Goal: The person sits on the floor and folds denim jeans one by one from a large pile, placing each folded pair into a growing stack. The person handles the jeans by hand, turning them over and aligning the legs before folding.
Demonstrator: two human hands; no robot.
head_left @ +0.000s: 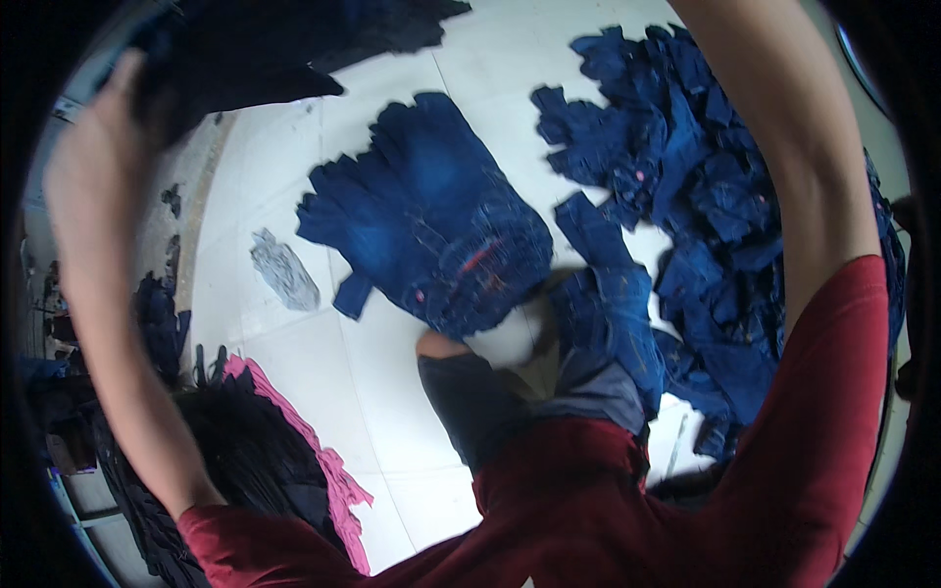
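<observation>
My left hand (106,147) is raised at the upper left, blurred by motion, its fingers closed on a dark, nearly black garment (323,44). The garment hangs spread across the top edge of the view. Its exact kind I cannot make out. My right arm reaches up past the top right edge, so that hand is out of the picture. Below the raised garment, a stack of blue jeans (421,186) lies fanned out on the pale floor in front of my legs. More blue jeans (618,323) lie against my leg on the right.
A large, loose heap of blue jeans (706,216) covers the right side. A crumpled grey cloth bundle (284,269) lies left of the stack. Black garments (255,451) with a pink cloth (333,470) along their edge are piled at the lower left. Dark scraps lie beyond them.
</observation>
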